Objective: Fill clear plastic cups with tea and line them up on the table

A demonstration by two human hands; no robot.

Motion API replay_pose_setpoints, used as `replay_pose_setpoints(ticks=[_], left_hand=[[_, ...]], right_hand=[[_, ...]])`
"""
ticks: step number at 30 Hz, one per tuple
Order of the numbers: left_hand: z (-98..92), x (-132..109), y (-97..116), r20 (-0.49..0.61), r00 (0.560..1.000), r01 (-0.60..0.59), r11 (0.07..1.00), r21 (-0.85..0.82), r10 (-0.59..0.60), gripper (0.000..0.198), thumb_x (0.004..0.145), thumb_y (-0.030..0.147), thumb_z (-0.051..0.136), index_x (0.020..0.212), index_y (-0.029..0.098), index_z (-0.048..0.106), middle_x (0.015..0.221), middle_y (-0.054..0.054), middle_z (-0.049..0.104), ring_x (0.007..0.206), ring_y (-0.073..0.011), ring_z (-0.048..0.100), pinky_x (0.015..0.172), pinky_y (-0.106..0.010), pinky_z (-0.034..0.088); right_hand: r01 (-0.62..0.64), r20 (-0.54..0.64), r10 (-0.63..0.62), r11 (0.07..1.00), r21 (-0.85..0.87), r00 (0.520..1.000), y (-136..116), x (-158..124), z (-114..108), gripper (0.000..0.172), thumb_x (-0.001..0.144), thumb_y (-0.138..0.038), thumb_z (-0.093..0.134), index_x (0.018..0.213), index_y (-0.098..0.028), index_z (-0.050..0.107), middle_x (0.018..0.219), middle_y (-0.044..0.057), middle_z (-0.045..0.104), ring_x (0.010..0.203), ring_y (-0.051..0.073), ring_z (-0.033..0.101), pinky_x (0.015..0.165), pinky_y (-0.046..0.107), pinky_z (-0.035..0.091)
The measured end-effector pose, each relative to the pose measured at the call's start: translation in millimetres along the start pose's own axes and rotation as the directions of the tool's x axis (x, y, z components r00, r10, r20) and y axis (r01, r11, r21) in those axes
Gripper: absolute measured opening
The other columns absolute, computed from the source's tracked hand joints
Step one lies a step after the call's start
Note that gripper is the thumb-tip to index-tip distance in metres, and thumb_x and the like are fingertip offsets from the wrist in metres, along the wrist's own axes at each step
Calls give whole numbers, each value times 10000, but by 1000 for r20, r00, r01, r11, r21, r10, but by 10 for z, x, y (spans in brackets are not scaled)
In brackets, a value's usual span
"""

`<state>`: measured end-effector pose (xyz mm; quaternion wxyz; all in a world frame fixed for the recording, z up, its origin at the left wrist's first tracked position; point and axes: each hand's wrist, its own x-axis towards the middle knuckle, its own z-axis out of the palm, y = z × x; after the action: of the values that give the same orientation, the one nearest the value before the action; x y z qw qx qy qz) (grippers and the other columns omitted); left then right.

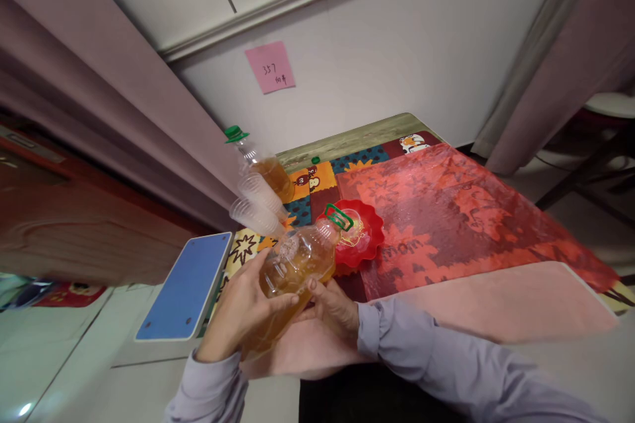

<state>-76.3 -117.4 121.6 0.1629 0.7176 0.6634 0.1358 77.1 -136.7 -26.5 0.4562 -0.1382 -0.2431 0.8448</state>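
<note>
A large clear plastic bottle of amber liquid is tilted in front of me, its neck pointing up and away over a red scalloped dish. A green ring handle sits at its neck. My left hand is wrapped round the bottle's left side. Against its lower right side, my right hand grips too, with the far fingers hidden behind it. Beyond stands a second bottle with a green cap and similar liquid. Stacks of clear plastic cups lean between the two bottles.
A patterned cloth and a red translucent sheet cover the table. A small green cap lies near the back. At the left edge is a blue board. A wall with a pink note stands behind, with curtains at both sides.
</note>
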Motion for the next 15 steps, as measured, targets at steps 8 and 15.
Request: replay_pose_setpoints(ticks=[8,15], left_hand=[[-4,-8,-3,24,1000,16,1000,11,-17,912,662,581,835,1453,196,596,1331,-137,751,1172,-372,727,1008,-502,575],[-10,9,1,13,1000,9,999,36,-9,927,647,603,832,1440,178,609,1269,-139,769,1122,-371,739,985,-495,582]], right_hand=[[-7,-3,7,1000,-9,1000,-16,-2,14,761,800,-710,807,1382,-275,585,1388,118,692,1168,317,719,965,599,604],[-12,-2,12,1000,-7,1000,-32,-1,22,772,774,-728,818,1343,-257,596,1371,131,700,1175,329,715,964,619,597]])
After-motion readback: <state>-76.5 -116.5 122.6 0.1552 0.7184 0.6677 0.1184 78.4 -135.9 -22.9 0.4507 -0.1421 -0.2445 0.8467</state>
